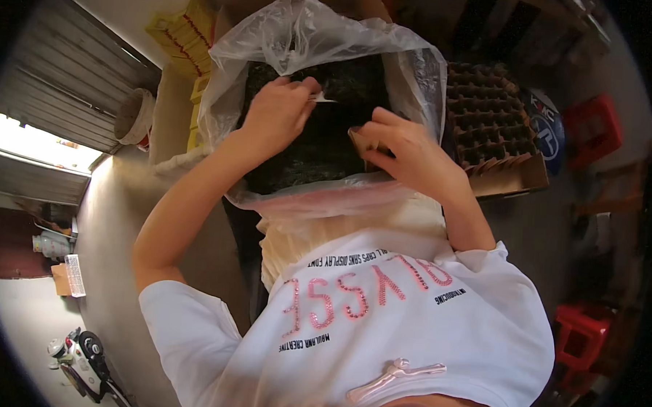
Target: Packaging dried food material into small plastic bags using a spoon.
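A clear plastic bag [311, 34] lines a carton in front of me, its mouth spread wide. Inside it lies a dark, greenish-black mass [317, 143] with a glossy surface; its exact kind is unclear. My left hand [281, 114] is over the far left part of this mass, fingertips pinching a small white strip [324, 98]. My right hand [405, 147], at the right side of the bag, grips a brown piece that looks like cardboard [358, 141] between thumb and fingers. The bag's near edge folds over close to my body.
On the right stands a cardboard box with a cell divider [485, 117], beside a blue rounded object [544, 131] bearing writing. Red plastic stools [582, 329] are farther right. Yellow packs [186, 31] and a pale bucket [135, 116] are on the left, a motor scooter [87, 362] lower left.
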The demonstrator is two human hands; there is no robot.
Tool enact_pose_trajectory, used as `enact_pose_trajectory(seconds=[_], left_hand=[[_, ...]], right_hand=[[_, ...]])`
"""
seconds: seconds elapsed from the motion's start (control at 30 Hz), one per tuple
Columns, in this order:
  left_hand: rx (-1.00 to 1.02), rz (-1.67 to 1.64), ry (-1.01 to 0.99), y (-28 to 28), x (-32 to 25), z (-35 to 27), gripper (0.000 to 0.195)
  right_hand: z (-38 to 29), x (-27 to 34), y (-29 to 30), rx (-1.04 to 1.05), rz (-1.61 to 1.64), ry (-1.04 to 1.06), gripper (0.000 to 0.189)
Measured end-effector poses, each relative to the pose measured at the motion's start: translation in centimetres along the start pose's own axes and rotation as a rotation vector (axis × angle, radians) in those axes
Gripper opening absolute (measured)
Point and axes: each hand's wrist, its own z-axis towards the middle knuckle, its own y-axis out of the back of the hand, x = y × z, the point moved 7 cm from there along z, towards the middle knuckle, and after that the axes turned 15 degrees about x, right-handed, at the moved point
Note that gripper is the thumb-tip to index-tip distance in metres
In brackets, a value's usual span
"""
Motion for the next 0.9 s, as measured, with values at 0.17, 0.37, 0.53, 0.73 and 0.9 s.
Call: enact_pose_trajectory(seconds=[0.17, 0.37, 0.53, 0.73, 0.9], left_hand=[[0.097, -0.099, 0.159, 4.3, 0.6, -4.6, 0.022], [0.184, -0.215, 0.182, 6.9, -0.2, -7.3, 0.022], [0.228, -0.148, -0.002, 7.2, -2.4, -6.5, 0.021], [0.353, 0.03, -0.146, 7.1, -3.9, -2.3, 0.011], [0.609, 0.132, -0.178, 6.2, -5.3, 1.1, 0.009]], right_hand=[[2.1, 0.4, 1.6, -0.143, -0.07, 0.063, 0.038], [2.8, -1.6, -0.5, -0.019, -0.022, 0.057, 0.051], [3.0, -1.4, -0.9, 0.033, 0.02, 0.025, 0.054], [2.8, -1.9, -1.0, 0.031, -0.011, -0.006, 0.055], [2.7, -2.2, -1.5, 0.095, 0.069, -0.074, 0.057]])
